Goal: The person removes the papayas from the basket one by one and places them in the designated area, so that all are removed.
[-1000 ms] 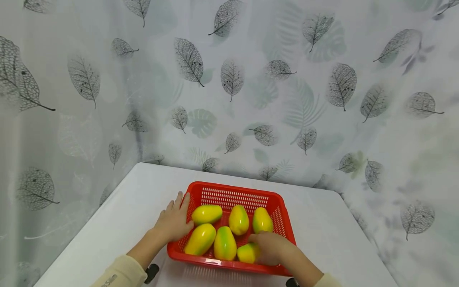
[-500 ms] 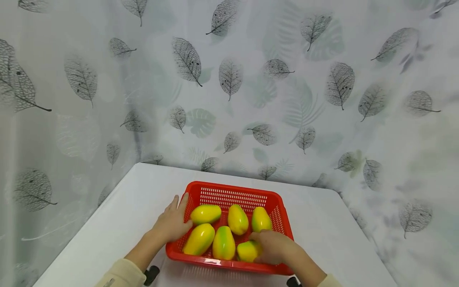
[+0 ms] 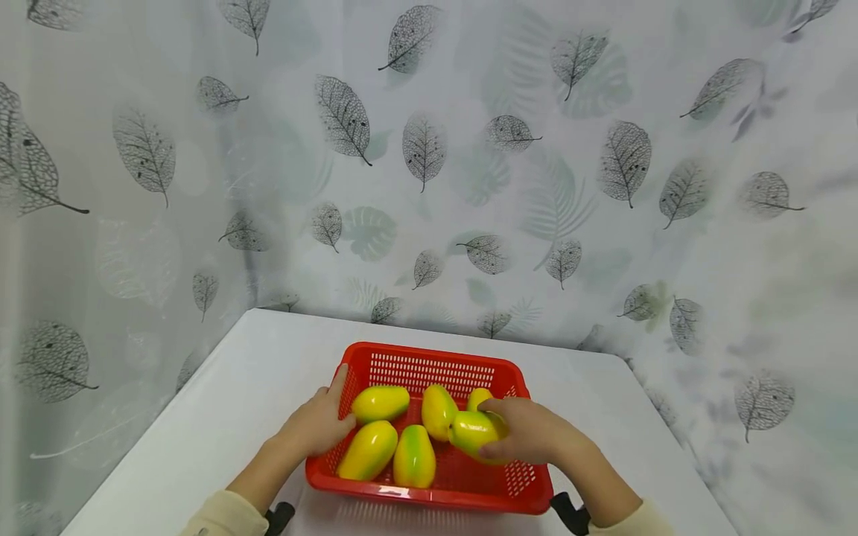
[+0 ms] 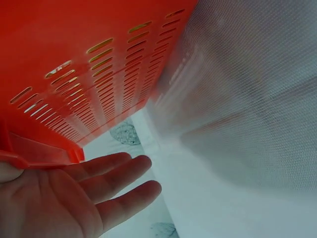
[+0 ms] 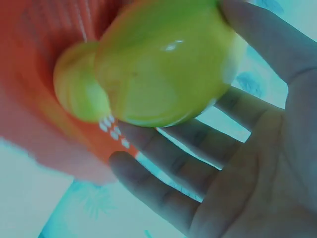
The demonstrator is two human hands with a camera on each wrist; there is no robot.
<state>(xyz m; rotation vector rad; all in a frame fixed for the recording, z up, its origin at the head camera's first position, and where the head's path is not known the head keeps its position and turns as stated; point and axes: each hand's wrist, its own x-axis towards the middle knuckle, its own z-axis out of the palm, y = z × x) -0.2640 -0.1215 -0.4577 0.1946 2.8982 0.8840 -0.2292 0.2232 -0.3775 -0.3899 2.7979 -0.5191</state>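
In the head view a red slotted basket (image 3: 402, 495) holds several yellow-green mangoes, among them one at its front left (image 3: 367, 450). My right hand (image 3: 529, 432) grips a mango (image 3: 474, 433) over the basket's right part, above its floor; the right wrist view shows this mango (image 5: 168, 64) between thumb and fingers. Another mango (image 3: 479, 398) lies partly hidden behind it. My left hand (image 3: 315, 426) rests on the basket's left rim, and in the left wrist view the thumb is over the rim while the hand's (image 4: 74, 198) other fingers extend along the outside.
The basket stands on a white table (image 3: 268, 357). Behind and beside the table hangs a pale curtain (image 3: 429, 223) with a leaf print. Dark wrist straps show at both sleeves in the head view.
My right hand has lifted the mango from the basket's front right corner, moving it up and back. My left hand stays on the rim. The head view has shifted slightly.
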